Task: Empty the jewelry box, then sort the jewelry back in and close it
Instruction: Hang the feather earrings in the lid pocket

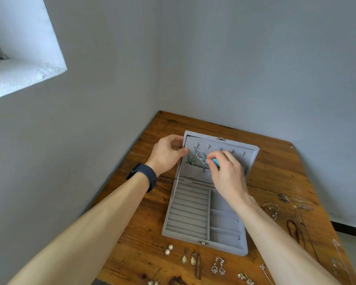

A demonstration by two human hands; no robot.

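I watch the grey jewelry box point(206, 223) lying open on the wooden table point(275, 171); my left hand point(165, 154) pinches the lid's point(234, 149) left edge — my right hand point(224, 171) closes fingertips on a turquoise earring point(201, 157) beside its twin point(192, 158); pearl earrings point(169, 249) lie before the box.
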